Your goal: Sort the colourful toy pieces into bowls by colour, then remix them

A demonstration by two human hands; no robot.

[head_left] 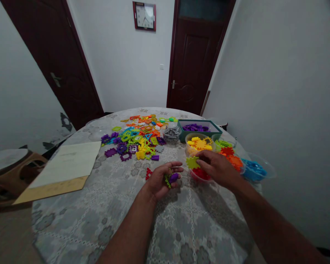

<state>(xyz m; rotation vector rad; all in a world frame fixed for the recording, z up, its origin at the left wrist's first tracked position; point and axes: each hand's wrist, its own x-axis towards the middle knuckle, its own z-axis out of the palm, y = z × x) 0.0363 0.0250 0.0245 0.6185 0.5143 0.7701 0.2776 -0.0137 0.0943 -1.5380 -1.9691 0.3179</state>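
Note:
My left hand (162,179) is curled palm-up over the table, its fingers closed round a few small plastic pieces (171,178), purple and green. My right hand (218,168) reaches over a clear bowl of red pieces (200,174) and pinches a yellow-green gear-shaped piece (192,162) at its fingertips. A single red piece (148,173) lies on the cloth just left of my left hand. Beyond both hands a heap of mixed coloured pieces (139,139) is spread over the middle of the table.
Round table with a grey flowered cloth (121,212). Bowls of yellow (199,143), orange (233,159), green (222,143) and blue pieces (254,169) at right, a teal tray of purple pieces (198,128), a small bowl of grey pieces (172,132). Paper sheets (68,163) at left. Brown stool (11,168) beside the table.

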